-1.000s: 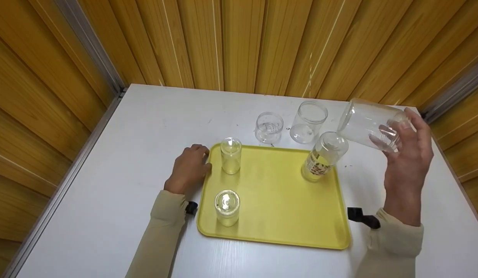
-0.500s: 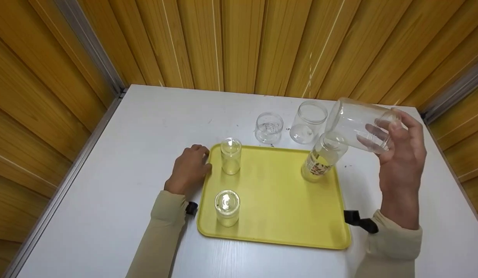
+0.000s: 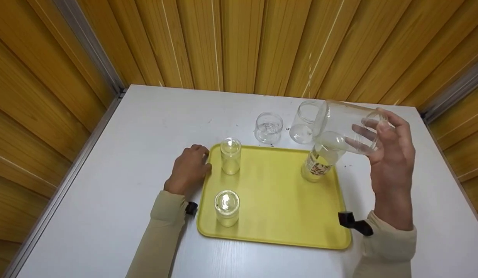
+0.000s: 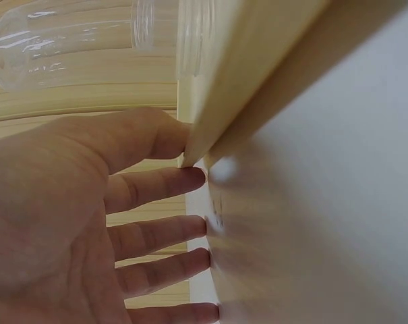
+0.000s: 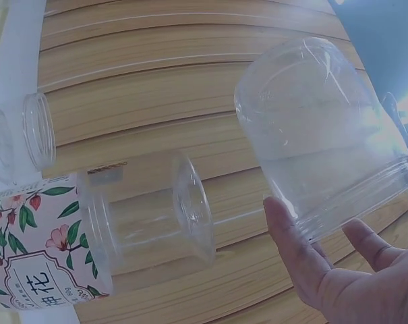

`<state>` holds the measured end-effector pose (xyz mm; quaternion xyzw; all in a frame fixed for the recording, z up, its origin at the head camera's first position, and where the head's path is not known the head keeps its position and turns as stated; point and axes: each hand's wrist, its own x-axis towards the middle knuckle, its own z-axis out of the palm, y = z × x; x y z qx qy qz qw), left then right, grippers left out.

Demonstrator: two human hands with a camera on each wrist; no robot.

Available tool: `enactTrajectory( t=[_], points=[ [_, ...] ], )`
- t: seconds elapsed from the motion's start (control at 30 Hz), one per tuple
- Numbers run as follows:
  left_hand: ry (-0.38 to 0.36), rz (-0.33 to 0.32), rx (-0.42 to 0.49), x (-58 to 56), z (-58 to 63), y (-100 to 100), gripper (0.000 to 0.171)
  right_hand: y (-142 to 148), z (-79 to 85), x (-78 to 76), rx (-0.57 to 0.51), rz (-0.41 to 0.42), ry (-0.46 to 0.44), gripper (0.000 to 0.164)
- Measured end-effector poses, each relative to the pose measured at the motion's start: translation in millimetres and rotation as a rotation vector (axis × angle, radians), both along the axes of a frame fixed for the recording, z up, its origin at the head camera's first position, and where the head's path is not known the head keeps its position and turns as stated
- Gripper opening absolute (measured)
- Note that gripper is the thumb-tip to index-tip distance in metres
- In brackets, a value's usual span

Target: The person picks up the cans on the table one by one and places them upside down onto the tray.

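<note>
My right hand grips a large clear plastic jar near its threaded mouth. That jar is tilted nearly sideways, its base pointing left. In the right wrist view it stands apart from a smaller clear container atop a flower-labelled jar. This stack is at the back right of the yellow tray. My left hand rests at the tray's left rim, fingers extended. In the left wrist view its thumb and index finger touch the rim, the other fingertips resting against the white table.
Two clear jars stand on the tray's left side, one at the back, one at the front. Behind the tray on the white table are a short clear jar and a taller one. Wood-patterned panels stand behind.
My right hand has moved left with the large jar, which now overlaps the stack's top and the taller back jar in the head view. My left hand has stayed put.
</note>
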<state>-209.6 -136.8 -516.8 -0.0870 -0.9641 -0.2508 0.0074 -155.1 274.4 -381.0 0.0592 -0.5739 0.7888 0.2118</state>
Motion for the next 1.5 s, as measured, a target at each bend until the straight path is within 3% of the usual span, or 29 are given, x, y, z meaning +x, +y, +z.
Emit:
enactTrajectory(
  t=[0.6, 0.87, 1.0, 1.2, 1.37, 1.5],
  points=[
    [-0.020, 0.016, 0.020, -0.1, 2.6, -2, 0.034, -18, 0.3, 0.9, 0.018, 0.081, -0.019, 0.043],
    [-0.031, 0.097, 0.079, -0.5, 14.2, -12, 0.049, -22, 0.8, 0.5, 0.001, 0.107, -0.015, 0.041],
    [0.025, 0.163, 0.194, 0.5, 27.1, -17, 0.056, -22, 0.5, 0.6, 0.007, 0.107, -0.019, 0.041],
    [0.180, 0.205, 0.392, 4.2, 47.5, -14, 0.056, -23, -1.2, 0.1, 0.014, 0.119, -0.021, 0.041],
    [0.333, 0.206, 0.561, 10.6, 64.8, 0, 0.052, -24, -1.6, -0.8, 0.031, 0.115, -0.021, 0.042],
    [0.413, 0.167, 0.637, 18.6, 80.8, 12, 0.051, -26, -1.8, -1.4, 0.039, 0.113, -0.027, 0.041]
  ],
)
